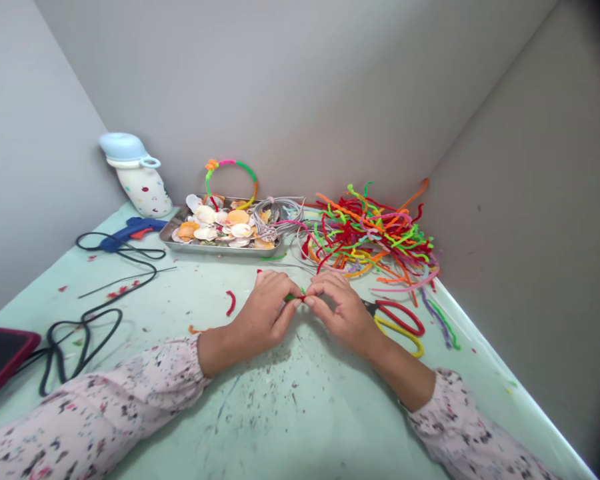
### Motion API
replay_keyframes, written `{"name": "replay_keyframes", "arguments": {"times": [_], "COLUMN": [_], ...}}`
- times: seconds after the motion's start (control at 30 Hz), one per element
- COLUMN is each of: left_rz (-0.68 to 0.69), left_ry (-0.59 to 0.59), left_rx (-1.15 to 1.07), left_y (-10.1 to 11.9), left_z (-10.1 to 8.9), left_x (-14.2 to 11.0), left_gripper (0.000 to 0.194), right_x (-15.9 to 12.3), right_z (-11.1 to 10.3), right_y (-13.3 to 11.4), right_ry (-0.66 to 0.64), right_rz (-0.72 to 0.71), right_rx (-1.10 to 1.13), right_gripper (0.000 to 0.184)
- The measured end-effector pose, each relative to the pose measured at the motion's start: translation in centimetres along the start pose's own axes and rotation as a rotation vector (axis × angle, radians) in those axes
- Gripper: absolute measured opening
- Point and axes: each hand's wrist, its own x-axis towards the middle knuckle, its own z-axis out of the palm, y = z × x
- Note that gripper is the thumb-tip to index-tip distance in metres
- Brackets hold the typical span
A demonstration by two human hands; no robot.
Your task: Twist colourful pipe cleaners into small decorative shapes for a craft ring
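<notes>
My left hand (270,307) and my right hand (337,307) meet fingertip to fingertip above the middle of the table. Both are closed in a pinch on a small green and red pipe cleaner (303,293), most of which my fingers hide. A pair of scissors (400,319) with red and yellow handles lies just right of my right hand, its blades partly behind the hand. A short red pipe cleaner piece (231,303) rests on the table left of my left hand.
Behind my hands, a metal tray (220,250) holds shells, with a multicoloured ring (237,163) standing at it. Tangled pipe cleaners (375,230) and grey wire (285,217) lie rightward. Leftward are a blue glue gun (130,230), black cord (87,320), bottle (143,183) and red-edged device (5,353).
</notes>
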Motion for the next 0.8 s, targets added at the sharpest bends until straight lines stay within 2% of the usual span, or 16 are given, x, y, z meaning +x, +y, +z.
{"name": "replay_keyframes", "arguments": {"times": [0.37, 0.6, 0.8], "left_rz": [0.021, 0.015, 0.026], "left_ry": [-0.024, 0.002, -0.007], "left_rx": [0.033, 0.010, 0.017], "left_y": [0.09, 0.08, 0.03], "left_z": [0.00, -0.12, -0.06], "left_x": [0.01, 0.01, -0.01], "left_gripper": [0.007, 0.009, 0.008], "right_x": [0.11, 0.00, 0.04], "right_z": [-0.19, 0.04, -0.02], "right_y": [-0.44, 0.01, -0.06], "right_ry": [-0.107, -0.022, -0.070], "right_rz": [0.115, 0.114, 0.132], "right_rx": [0.120, 0.102, 0.136], "right_gripper": [0.015, 0.011, 0.018]}}
